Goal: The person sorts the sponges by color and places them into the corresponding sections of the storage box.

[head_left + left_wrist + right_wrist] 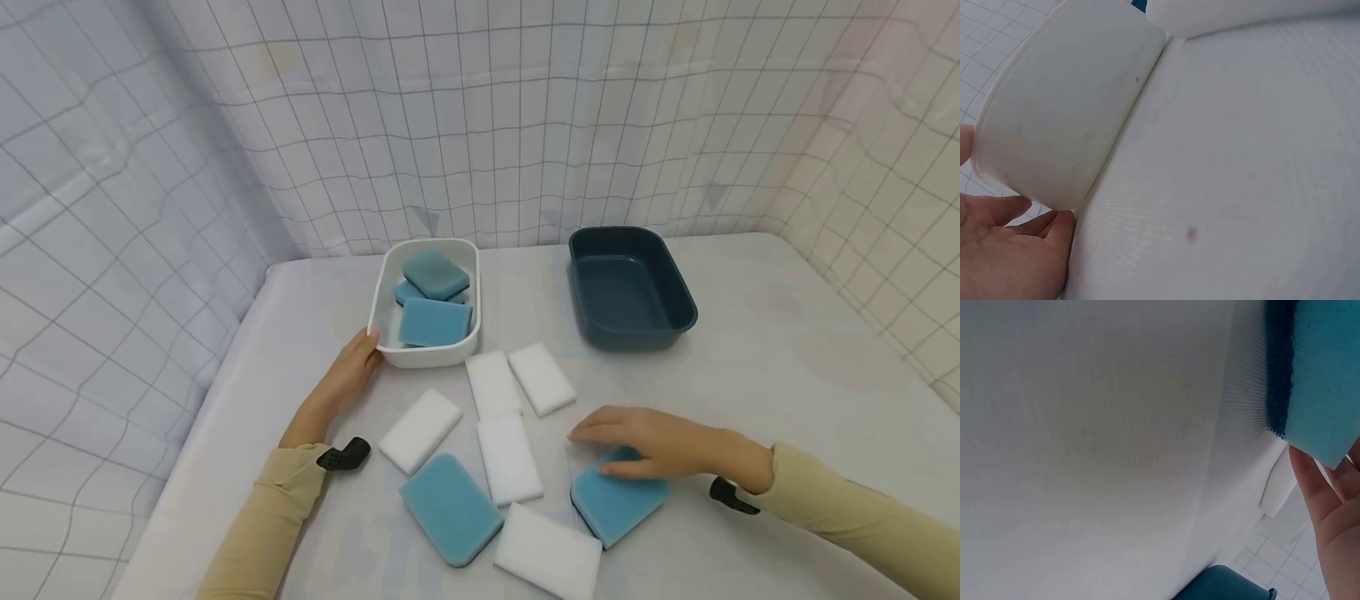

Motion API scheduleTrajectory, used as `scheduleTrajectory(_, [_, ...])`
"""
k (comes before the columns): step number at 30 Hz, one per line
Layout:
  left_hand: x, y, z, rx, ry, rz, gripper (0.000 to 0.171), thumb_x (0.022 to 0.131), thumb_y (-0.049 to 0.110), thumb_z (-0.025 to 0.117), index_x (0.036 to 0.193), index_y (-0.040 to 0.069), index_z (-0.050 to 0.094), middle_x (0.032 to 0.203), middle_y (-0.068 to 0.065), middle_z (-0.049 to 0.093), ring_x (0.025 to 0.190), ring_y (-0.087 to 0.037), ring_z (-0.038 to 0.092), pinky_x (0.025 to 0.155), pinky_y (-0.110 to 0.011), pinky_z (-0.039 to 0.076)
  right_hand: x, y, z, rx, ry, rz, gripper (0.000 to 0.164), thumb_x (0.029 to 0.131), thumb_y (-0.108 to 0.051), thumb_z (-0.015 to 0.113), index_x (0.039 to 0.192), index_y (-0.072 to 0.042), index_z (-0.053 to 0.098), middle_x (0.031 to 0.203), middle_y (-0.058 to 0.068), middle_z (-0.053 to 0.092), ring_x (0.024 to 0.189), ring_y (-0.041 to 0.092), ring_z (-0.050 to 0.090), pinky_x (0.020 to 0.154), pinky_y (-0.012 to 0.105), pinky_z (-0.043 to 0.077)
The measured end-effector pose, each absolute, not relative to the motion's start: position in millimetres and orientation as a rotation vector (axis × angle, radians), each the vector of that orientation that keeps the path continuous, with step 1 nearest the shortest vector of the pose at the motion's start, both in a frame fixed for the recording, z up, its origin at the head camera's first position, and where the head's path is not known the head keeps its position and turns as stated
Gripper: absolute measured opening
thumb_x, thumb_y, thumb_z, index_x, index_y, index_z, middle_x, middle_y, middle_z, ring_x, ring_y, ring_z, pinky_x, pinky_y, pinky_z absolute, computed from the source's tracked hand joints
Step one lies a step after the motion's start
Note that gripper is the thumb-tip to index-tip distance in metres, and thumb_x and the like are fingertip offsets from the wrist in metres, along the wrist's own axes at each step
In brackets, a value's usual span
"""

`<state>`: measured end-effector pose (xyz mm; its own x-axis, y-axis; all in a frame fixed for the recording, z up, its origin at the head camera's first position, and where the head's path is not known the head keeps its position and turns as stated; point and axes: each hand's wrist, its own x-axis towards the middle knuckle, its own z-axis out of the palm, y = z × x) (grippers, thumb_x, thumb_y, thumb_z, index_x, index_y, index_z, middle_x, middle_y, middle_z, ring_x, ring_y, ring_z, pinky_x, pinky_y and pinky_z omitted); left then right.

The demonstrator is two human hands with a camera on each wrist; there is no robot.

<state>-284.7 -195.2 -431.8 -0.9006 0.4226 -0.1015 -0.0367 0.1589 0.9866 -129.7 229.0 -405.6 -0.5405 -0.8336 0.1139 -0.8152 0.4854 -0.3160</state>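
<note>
My left hand (pixel 347 377) holds the near left corner of a white tub (pixel 431 357), fingers near its base in the left wrist view. Inside the tub lie several blue sponges (pixel 435 322). My right hand (pixel 652 437) grips a blue sponge (pixel 618 504) with a dark scouring side beneath; the thumb lies over its top and the fingers reach past its far edge. In the right wrist view, fingertips touch the edge of that sponge (pixel 1325 375). Another blue sponge (pixel 452 510) lies between the hands.
Several white sponge blocks (pixel 510 458) lie scattered over the middle of the white-covered table (pixel 810 350). A dark blue tub (pixel 637 340) stands at the back right with nothing in it. Grid-patterned curtains (pixel 517 125) hang behind and at both sides.
</note>
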Motion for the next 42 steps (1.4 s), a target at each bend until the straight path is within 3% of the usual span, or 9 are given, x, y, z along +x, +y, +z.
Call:
scheduleTrajectory(17, [-286.3, -195.5, -431.6, 0.366, 2.075, 1.790, 0.060, 0.104, 0.035, 0.021, 0.152, 0.009, -0.005, 0.160, -0.006, -0.005, 0.148, -0.023, -0.002, 0.122, -0.042, 0.006, -111.1, 235.5, -413.4, -1.555, 2.570, -0.596, 0.052, 0.090, -0.039, 0.060, 0.136, -0.017, 0.048, 0.129, -0.004, 0.055, 0.115, 0.009, 0.055, 0.092, 0.028, 0.052])
scheduleTrajectory(29, [-283.2, -195.4, -428.6, 0.349, 2.088, 1.797, 0.059, 0.104, 0.034, 0.022, 0.152, 0.010, -0.004, 0.160, -0.006, -0.003, 0.148, -0.023, -0.002, 0.122, -0.043, 0.005, -100.5, 247.7, -410.5, -1.522, 2.617, -0.533, 0.076, 0.079, -0.050, 0.070, 0.141, -0.016, 0.042, 0.132, -0.004, 0.051, 0.115, 0.009, 0.052, 0.090, 0.028, 0.051])
scheduleTrajectory(42, [-282.1, -194.5, -427.8, 0.346, 2.071, 1.820, 0.057, 0.105, 0.030, 0.022, 0.152, 0.009, -0.002, 0.160, -0.006, -0.002, 0.148, -0.022, -0.001, 0.123, -0.042, 0.005, -101.1, 246.3, -407.5, -1.564, 2.622, -0.515, 0.074, 0.079, -0.048, 0.071, 0.139, -0.014, 0.045, 0.127, -0.004, 0.053, 0.110, 0.007, 0.053, 0.087, 0.026, 0.052])
